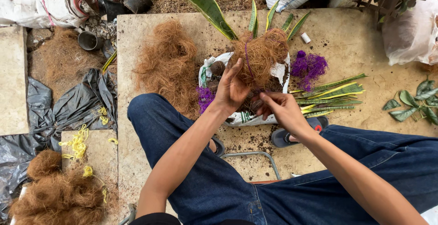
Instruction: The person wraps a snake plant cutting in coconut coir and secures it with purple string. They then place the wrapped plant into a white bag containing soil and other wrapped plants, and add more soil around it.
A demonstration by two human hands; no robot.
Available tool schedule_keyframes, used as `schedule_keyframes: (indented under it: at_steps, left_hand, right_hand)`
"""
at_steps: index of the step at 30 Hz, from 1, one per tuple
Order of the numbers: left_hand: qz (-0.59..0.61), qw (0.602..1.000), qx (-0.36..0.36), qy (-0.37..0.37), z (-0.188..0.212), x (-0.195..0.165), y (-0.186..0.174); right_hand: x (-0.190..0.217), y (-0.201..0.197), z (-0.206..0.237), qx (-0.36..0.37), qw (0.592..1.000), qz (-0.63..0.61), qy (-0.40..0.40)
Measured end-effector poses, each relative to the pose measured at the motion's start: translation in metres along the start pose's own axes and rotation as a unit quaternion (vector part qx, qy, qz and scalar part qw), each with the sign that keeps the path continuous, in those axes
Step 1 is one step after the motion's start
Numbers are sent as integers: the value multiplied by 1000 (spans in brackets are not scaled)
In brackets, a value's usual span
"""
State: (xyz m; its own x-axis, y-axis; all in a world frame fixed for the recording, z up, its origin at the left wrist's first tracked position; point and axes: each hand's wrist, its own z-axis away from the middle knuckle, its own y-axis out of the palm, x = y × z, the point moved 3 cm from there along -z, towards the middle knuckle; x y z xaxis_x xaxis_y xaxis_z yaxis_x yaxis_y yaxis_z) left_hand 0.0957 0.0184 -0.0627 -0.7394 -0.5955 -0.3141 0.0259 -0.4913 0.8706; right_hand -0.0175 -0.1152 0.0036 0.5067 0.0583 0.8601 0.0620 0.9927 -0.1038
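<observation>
Nearest the camera, the person's legs in blue jeans [219,179] spread across the lower frame, with a sandal [292,136] showing at about 5 o'clock from the work. Just beyond, the right hand [283,108] is nearly closed, its fingertips pinched on something small and dark that looks like the end of the purple string [247,61]; the pictures do not show it clearly. The left hand [232,88] is cupped around the lower side of a fibre ball [261,54], a brown coconut-husk wrap holding the base of a plant with stiff green, yellow-edged leaves [211,8] that fan out toward 12 o'clock. The ball sits over a white sack [242,118] strewn with soil, at the centre of the stone slab [356,47].

The wrap already looks shaped and at least one turn of string runs down it, so the binding seems partly done; more turns and a knot appear to remain. At 3 o'clock lie a string bundle [309,66] and cut leaves [331,95], seemingly unwrapped. At 9 o'clock a loose fibre heap [166,65] waits, and at 8 o'clock, off the slab, yellow string [78,143] and more fibre [57,193].
</observation>
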Motion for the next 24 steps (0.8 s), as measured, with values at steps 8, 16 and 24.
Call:
schedule_keyframes:
  at_steps: [8,16,24]
  left_hand:
    - [69,996,11,-47,-5,4,-7]
    - [-68,995,-34,-60,1,3,-6]
    - [-153,975,-33,-157,9,11,3]
  right_hand:
    - [-8,-27,-26,-83,994,76,-11]
    - [-7,-48,-37,-103,993,54,-22]
    - [-21,-65,-44,-89,978,-173,77]
